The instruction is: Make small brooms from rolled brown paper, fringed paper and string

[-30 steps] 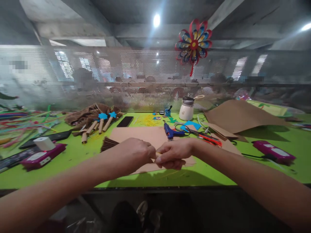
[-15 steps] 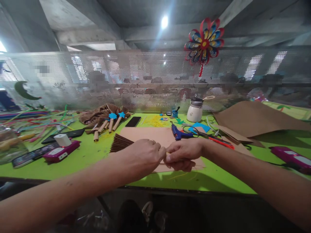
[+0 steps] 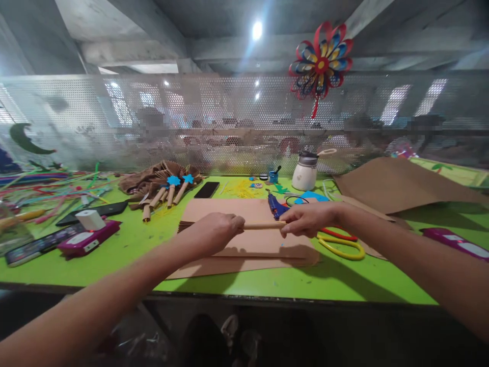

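My left hand [image 3: 223, 230] is closed around one end of a thin rolled paper tube [image 3: 263, 225], its fingertips hidden from view. At the tube's other end, my right hand [image 3: 305, 220] pinches it between thumb and fingers. The tube lies level between the two hands, above light-brown paper sheets [image 3: 252, 248] on the table. Dark pleated paper [image 3: 185, 225] shows just left of my left hand; whether it joins the tube I cannot tell. Behind my right hand is a blue glue gun [image 3: 275, 205], partly covered. Yellow scissor-like handles [image 3: 344, 250] lie under my right forearm.
Brown pleated fans with paper-tube handles [image 3: 170, 196] lie at the back left beside a black phone [image 3: 207, 190]. A white jar [image 3: 305, 172] stands behind the glue gun. Pink power strips [image 3: 89, 238] sit at left and right. Large brown paper [image 3: 397, 183] covers the right back.
My hands have drawn apart, the right one moving right, and the tube now shows between them. Less pleated paper shows on the left. The yellow handles have come into sight.
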`<state>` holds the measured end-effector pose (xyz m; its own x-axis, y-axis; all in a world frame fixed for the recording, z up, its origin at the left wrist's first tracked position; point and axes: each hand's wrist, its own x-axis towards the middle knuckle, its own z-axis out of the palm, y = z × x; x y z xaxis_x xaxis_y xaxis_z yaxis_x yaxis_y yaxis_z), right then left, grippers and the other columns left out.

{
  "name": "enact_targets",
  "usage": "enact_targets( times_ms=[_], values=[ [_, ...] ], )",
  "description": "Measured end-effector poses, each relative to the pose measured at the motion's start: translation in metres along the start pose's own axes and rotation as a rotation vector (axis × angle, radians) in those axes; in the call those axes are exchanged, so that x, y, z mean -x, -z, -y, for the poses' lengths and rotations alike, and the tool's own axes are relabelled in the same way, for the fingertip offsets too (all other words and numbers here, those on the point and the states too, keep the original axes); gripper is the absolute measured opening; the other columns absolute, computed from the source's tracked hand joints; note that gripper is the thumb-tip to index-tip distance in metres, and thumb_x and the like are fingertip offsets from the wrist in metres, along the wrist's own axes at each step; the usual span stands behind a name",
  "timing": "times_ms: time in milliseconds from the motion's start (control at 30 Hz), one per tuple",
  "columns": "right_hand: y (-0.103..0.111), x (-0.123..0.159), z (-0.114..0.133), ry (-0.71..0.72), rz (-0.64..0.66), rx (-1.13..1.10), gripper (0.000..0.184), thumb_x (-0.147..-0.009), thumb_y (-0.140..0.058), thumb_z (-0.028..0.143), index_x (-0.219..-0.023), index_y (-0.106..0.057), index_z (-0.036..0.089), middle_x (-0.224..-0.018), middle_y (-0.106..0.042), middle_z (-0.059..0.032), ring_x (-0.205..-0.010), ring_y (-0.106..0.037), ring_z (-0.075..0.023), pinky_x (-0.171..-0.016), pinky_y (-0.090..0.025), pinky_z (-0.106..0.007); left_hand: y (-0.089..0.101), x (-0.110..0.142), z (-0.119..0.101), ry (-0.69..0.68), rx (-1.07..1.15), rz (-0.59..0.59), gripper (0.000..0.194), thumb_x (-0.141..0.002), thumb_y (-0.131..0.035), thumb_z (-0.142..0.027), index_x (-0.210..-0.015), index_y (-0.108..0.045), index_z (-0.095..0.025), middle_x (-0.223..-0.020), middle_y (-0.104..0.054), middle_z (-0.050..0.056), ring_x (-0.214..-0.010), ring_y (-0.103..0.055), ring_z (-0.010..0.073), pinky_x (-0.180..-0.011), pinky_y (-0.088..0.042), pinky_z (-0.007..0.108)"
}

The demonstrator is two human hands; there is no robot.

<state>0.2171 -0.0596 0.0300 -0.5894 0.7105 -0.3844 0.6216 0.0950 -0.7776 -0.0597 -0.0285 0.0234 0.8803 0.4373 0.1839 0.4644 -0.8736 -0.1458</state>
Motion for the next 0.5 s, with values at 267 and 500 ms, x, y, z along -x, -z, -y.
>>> enact_targets(
  times_ms=[267, 500],
  values=[
    [0.022, 0.012, -0.026, -0.180, -0.276, 0.691, 0.024, -0.082, -0.048, 0.031, -0.071, -0.065, 0.018, -0.066, -0.058, -0.0010, -0.058, -0.047, -0.0130, -0.054, -0.032, -0.023, -0.052, -0.007, 0.013, 0.151, 0.030, -0.024, 0.016, -0.085, -0.045, -0.028, -0.080, -0.056, -0.017, -0.074, -0.064, 0.005, -0.063, -0.057, 0.0170, -0.056, -0.036, 0.026],
    [0.019, 0.019, -0.045, -0.229, -0.488, 0.752, 0.025, -0.083, -0.043, 0.022, -0.091, -0.067, 0.016, -0.094, -0.066, -0.0100, -0.082, -0.057, -0.0212, -0.070, -0.040, -0.028, -0.073, -0.004, 0.019, 0.152, 0.015, -0.147, 0.023, -0.089, -0.038, -0.027, -0.076, -0.054, -0.017, -0.077, -0.057, 0.005, -0.070, -0.051, 0.0167, -0.065, -0.039, 0.029]
  ],
)
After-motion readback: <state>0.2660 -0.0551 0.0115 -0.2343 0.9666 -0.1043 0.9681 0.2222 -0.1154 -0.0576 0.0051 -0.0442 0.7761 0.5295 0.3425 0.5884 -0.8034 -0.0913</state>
